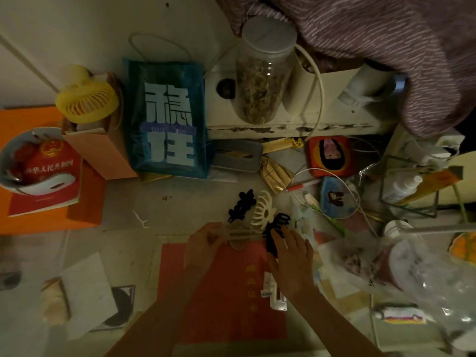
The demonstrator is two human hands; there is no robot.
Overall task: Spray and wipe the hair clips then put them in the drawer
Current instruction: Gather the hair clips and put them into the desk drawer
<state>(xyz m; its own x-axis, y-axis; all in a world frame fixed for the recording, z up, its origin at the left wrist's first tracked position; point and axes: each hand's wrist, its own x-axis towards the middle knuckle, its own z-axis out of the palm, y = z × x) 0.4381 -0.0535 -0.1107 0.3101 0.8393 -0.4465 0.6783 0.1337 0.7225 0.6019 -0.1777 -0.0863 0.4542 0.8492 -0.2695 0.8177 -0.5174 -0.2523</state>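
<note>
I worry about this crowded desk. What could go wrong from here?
1. The hair clips lie bunched together; lifting the beige one in the left hand may drag the others.
2. Spray could wet the red paper beneath them.
3. The right hand may snag the white cable nearby.

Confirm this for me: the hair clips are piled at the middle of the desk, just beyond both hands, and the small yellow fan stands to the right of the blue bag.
One detail is wrong. In the head view the yellow fan stands to the left of the blue bag, not the right. The rest holds: the hair clips are piled at the middle of the desk, just beyond the left hand and right hand.
</note>
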